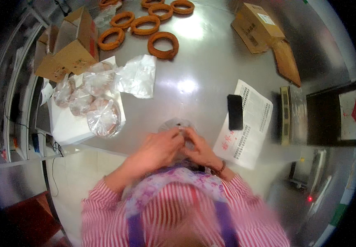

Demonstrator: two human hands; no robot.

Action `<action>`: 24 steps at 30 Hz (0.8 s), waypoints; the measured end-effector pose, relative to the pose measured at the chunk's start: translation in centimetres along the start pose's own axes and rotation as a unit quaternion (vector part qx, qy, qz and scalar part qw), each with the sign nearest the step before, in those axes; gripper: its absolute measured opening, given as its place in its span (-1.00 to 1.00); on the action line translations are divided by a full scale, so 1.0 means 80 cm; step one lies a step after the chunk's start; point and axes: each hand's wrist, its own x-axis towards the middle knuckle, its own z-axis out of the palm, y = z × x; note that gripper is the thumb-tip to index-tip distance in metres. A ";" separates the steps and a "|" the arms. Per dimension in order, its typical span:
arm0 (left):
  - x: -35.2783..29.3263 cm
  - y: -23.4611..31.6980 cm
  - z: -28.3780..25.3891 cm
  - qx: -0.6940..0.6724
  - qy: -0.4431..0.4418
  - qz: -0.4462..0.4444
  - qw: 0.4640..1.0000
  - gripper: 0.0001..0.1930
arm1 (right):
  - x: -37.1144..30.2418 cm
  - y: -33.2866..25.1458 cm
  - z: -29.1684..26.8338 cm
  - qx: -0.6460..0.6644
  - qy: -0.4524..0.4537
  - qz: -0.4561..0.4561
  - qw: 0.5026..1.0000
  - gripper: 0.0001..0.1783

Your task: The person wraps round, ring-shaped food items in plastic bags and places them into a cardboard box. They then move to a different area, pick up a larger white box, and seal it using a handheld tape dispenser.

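Note:
Both hands meet at the near edge of the metal table, over a clear plastic bag (172,123). My left hand (161,145) has its fingers closed on the top of the bag. Opposite it, my right hand (197,147) pinches the same bag, with the fingertips of both hands nearly touching. What the bag contains is mostly hidden under my hands. To the left, several brown round items in clear bags (104,119) lie clustered on white sheets (62,125).
Several unwrapped brown rings (163,45) lie at the far side. Cardboard boxes stand at the back left (77,45) and back right (257,29). A flat plastic bag (137,76) lies left of centre. On the right, a black phone (235,112) rests on a printed paper sheet (254,115).

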 end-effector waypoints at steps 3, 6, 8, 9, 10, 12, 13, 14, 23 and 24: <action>0.013 -0.007 0.020 -0.039 0.048 0.069 0.996 -0.91 | 0.000 0.023 0.013 -0.039 -0.092 0.034 0.994 -0.62; 0.016 -0.037 0.037 -0.124 0.088 0.044 0.987 -0.84 | -0.002 0.034 0.019 -0.037 -0.087 0.104 0.990 -0.64; 0.012 -0.063 0.047 -0.271 0.080 -0.048 0.958 -0.80 | -0.002 0.062 0.014 0.020 -0.104 0.189 0.976 -0.64; 0.008 -0.073 0.050 -0.287 0.067 -0.065 0.953 -0.78 | -0.003 0.063 0.014 0.050 -0.091 0.186 0.977 -0.63; 0.002 -0.080 0.053 -0.303 0.054 -0.081 0.948 -0.77 | -0.004 0.064 0.016 0.081 -0.078 0.184 0.977 -0.61; -0.004 -0.083 0.056 -0.326 0.054 -0.117 0.937 -0.78 | 0.003 0.059 0.014 0.114 -0.075 0.192 0.972 -0.59; -0.004 -0.082 0.056 -0.332 0.066 -0.136 0.931 -0.79 | 0.007 0.052 0.012 0.117 -0.083 0.202 0.969 -0.60; -0.002 -0.082 0.058 -0.342 0.074 -0.152 0.924 -0.80 | 0.007 0.048 0.009 0.117 -0.087 0.215 0.966 -0.61; -0.003 -0.084 0.051 -0.396 0.057 -0.151 0.904 -0.82 | 0.009 0.056 -0.024 0.049 -0.077 0.176 0.980 -0.72; 0.000 -0.081 0.060 -0.373 0.083 -0.116 0.917 -0.83 | 0.010 0.055 -0.025 0.046 -0.087 0.158 0.983 -0.73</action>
